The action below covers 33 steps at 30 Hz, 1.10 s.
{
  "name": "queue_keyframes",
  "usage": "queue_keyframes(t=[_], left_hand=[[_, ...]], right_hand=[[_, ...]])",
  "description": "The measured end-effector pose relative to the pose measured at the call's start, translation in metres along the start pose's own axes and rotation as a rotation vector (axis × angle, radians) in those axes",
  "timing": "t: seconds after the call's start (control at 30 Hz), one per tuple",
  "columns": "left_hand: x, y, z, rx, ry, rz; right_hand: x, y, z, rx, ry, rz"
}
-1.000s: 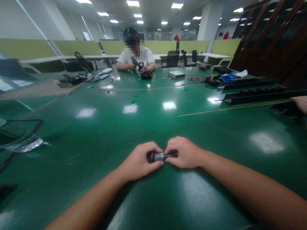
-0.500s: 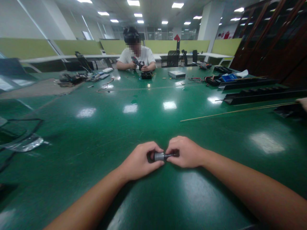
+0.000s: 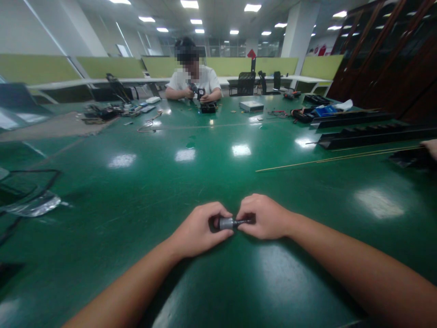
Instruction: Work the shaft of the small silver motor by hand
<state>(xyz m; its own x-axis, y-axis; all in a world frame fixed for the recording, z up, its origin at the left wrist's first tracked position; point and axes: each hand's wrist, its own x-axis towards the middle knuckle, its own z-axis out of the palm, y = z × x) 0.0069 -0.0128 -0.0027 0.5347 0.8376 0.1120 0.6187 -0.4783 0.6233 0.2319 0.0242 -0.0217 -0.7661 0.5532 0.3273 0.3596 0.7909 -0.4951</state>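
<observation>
A small grey metal cylinder [image 3: 226,223] with a dark slim end piece [image 3: 243,222] lies between my two hands, low over the green table [image 3: 143,182]. My left hand [image 3: 197,230] is closed around the cylinder's left end. The fingers of my right hand [image 3: 263,217] pinch the dark end piece on the right. Both hands rest on the tabletop, knuckles almost touching. How the two pieces join is hidden by my fingers.
A person in a white shirt [image 3: 194,81] works at the far side with small tools. Long black rails [image 3: 372,134] and thin brass rods [image 3: 334,157] lie at the right, where another person's hand [image 3: 430,146] shows. Clear plastic and black wire [image 3: 29,196] sit at the left edge.
My hands and the cylinder have stayed nearly still. The brass rods at the right have shifted slightly, and the hand at the right edge has drawn back a little.
</observation>
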Motion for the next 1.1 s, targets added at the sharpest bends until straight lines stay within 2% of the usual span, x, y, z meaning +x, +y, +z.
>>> queue_keyframes(t=[0.8, 1.1], left_hand=[[-0.001, -0.001, 0.0, -0.02, 0.003, 0.001], [-0.003, -0.001, 0.0, -0.047, -0.002, -0.01]], right_hand=[[-0.004, 0.004, -0.022, 0.018, -0.12, 0.101], [-0.007, 0.018, -0.038, 0.159, -0.244, 0.287]])
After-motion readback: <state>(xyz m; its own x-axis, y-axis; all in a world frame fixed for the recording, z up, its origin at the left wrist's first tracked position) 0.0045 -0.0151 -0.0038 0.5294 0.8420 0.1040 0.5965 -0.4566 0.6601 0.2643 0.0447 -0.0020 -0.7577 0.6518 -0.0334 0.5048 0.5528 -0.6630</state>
